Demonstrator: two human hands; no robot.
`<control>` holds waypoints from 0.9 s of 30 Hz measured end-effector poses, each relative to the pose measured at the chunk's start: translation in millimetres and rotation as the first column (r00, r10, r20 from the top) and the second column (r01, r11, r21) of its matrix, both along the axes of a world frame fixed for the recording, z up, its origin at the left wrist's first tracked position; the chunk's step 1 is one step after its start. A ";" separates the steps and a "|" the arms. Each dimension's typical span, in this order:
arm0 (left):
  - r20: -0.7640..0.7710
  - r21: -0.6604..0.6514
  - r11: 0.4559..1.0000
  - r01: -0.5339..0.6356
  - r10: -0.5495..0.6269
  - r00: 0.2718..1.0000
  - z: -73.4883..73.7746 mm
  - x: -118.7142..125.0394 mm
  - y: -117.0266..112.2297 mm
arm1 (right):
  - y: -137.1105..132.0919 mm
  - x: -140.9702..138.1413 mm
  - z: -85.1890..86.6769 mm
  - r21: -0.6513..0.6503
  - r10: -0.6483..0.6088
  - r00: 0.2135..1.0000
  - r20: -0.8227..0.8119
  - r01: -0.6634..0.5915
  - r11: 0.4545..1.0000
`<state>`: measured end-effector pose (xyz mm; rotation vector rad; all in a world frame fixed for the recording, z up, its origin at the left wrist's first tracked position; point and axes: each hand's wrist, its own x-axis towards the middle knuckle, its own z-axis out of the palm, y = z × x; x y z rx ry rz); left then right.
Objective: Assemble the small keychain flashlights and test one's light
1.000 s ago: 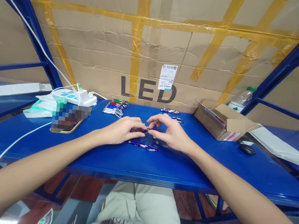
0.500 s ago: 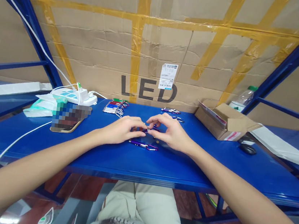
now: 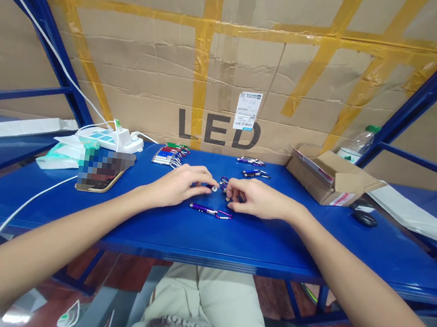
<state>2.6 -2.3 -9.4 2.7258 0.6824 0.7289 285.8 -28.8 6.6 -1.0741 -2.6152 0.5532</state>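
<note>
Head view:
- The left hand [image 3: 176,186] rests on the blue worktop [image 3: 233,239] near its middle, fingers curled, with finger and thumb pinched on a small torch [image 3: 211,187] whose silvery end points right.
- The right hand [image 3: 256,200] lies just beside it, fingers curled low over a tiny part [image 3: 228,200] at their tips. Whether they grip it cannot be told, as it is too small.
- A small clip [image 3: 223,181] lies between the two hands, just behind the torch end.
- A purple torch [image 3: 210,211] with its clip lies apart, just nearer the front edge than both hands.
- Rows of torches [image 3: 169,155] sit toward the back edge left of centre, with more loose ones [image 3: 251,161] right of centre.
- An open box [image 3: 330,178] stands at the back right, a power strip [image 3: 112,140] at the back left and a phone [image 3: 99,180] toward the left.
- Judged from this, the step goes best with wrists planted on the worktop, the torch held level and not turning, and the tiny part brought square to the open end.
- Work should stay low over the worktop, so a dropped part stays close.
</note>
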 end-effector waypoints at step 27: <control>-0.251 0.279 0.960 -0.024 0.097 0.963 -9.0 -3.0 1.6 | 0.0 -3.8 -2.5 -0.049 0.012 1.000 0.024 -0.011 0.999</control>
